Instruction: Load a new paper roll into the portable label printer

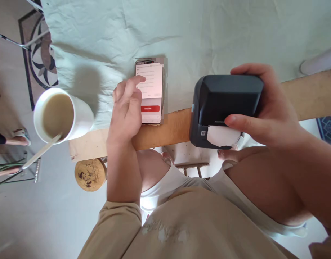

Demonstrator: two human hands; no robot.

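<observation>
The left hand [126,104], holding nothing, was loosely curled, one finger extended over a phone [151,84]; whether it touched was unclear. The phone lay face up near the table's edge [165,126], seemingly for easy reach. The right hand [274,97] clasped a black printer [227,100], apparently to steady it, torn paper [222,136] showing. Leftward, a cup [83,117] held a spoon [41,151].
</observation>
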